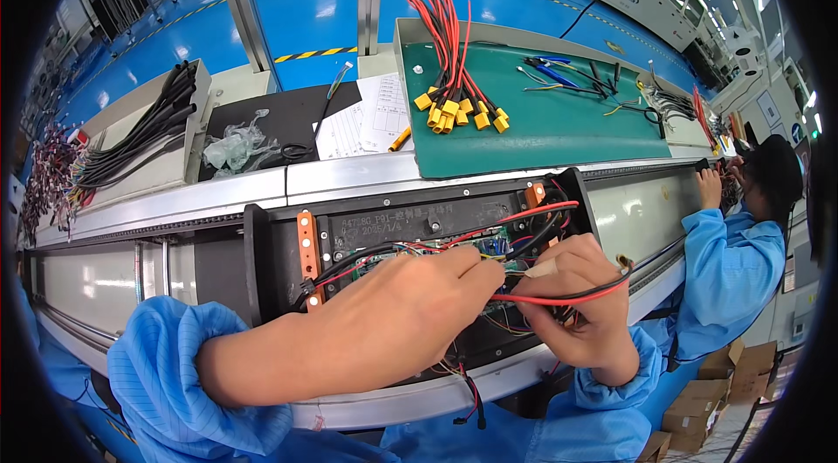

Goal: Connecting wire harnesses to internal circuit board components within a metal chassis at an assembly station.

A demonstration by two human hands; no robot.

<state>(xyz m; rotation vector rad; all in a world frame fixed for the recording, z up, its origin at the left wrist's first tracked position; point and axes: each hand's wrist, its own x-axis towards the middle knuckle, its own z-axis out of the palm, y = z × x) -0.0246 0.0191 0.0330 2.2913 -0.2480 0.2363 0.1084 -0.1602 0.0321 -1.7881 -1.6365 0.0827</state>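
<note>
Tangling red and black wires [559, 295] between hands [489, 293]

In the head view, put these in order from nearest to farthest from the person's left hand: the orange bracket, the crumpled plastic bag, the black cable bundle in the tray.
From the left hand:
1. Orange bracket, just up-left of it on the black housing.
2. Crumpled plastic bag, farther up-left on the bench.
3. Black cable bundle, far left in its tray.

A red and black wire pair [559, 295] loops across frame centre-right, over the open black housing [410, 227] lying flat.
</note>
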